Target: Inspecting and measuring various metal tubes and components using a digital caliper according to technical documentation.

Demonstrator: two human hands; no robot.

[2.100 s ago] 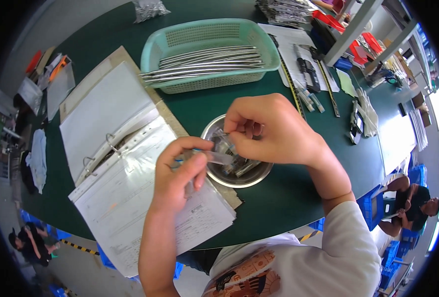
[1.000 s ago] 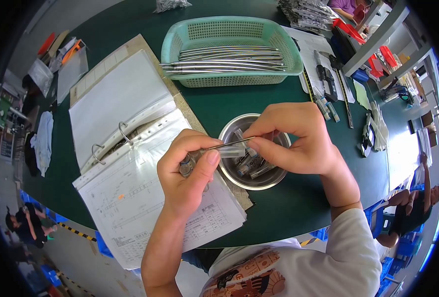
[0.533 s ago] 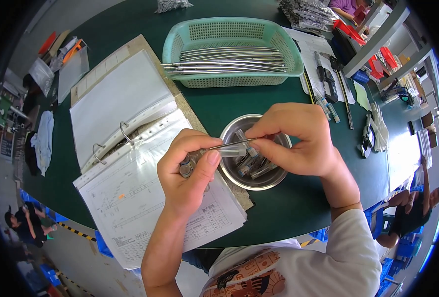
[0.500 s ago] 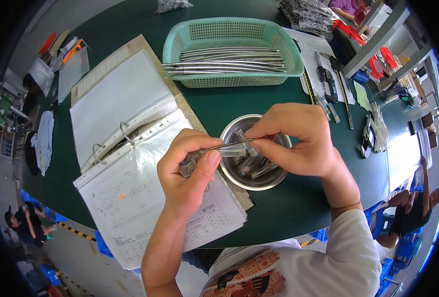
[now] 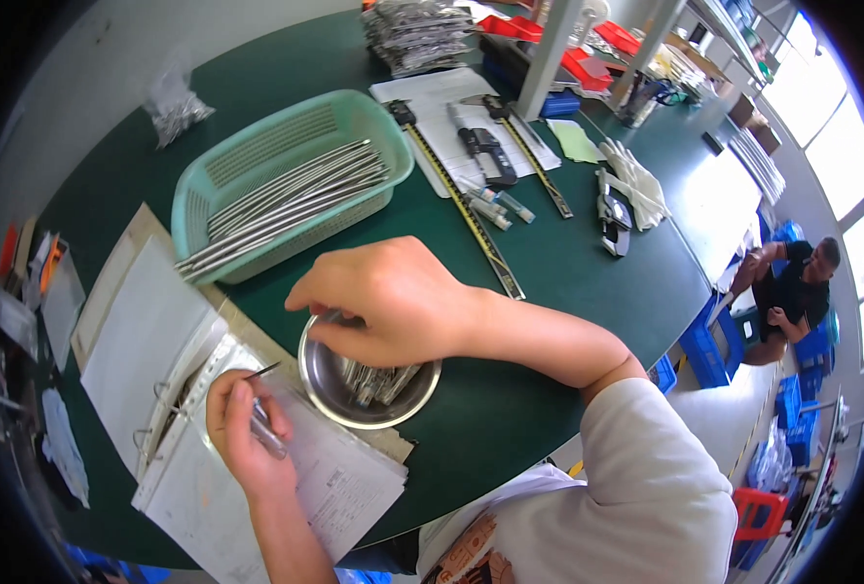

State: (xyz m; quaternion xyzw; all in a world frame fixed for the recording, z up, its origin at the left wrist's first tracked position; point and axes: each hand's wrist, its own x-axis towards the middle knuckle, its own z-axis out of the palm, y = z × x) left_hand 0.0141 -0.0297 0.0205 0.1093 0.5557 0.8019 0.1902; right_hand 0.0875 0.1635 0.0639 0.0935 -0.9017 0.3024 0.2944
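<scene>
Slim dark rod (image 5: 265, 371) is pinched by the fingers of the left hand (image 5: 242, 433) beside the metal bowl (image 5: 323, 370), seemingly tip-out for access; whether anything is gripped by the right hand's (image 5: 388, 302) curved fingers cannot be told.

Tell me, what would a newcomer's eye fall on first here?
Probably the pale green basket of shiny metal rods, left of centre on the dark green table. Next, the right hand over a round steel bowl near the middle, and the left hand pinching a thin pin just left of it. An open ring binder sprawls across the lower left.
</scene>
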